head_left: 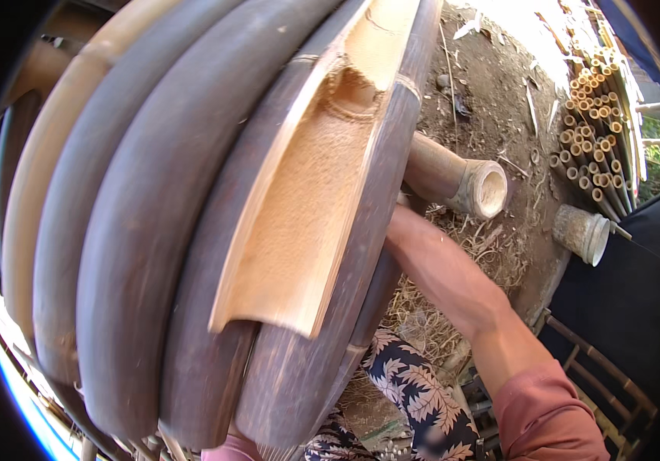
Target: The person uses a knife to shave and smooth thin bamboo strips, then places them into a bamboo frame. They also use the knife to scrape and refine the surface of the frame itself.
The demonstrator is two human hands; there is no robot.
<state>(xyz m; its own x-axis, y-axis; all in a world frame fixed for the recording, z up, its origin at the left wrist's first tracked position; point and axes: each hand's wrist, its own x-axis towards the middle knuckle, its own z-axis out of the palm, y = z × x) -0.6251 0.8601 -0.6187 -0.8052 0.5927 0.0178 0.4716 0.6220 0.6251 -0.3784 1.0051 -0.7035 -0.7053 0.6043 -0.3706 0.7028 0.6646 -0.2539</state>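
A stack of long, dark split bamboo slats (138, 230) is filling the left and middle of the view, curving from the top edge down toward the lower edge, close to the camera. Lying on top of them is a pale split bamboo piece (307, 200), its hollow inner face turned upward and a node ridge showing near its upper end. The left hand is not showing clearly; only a bit of pink at the lower edge under the slats is visible, so its state cannot be told. Just right of the stack, the person's right forearm (445, 269) is reaching in behind the slats, with the right hand hidden by them, so whether it is gripping cannot be told. A patterned fabric (414, 392) is lying below the arm. Further right, a cut bamboo stump (461, 180) is lying on the dirt ground (491, 100), with another short section (582, 233) near it, and a pile of thin bamboo tubes (595, 131) is lying at the far right.
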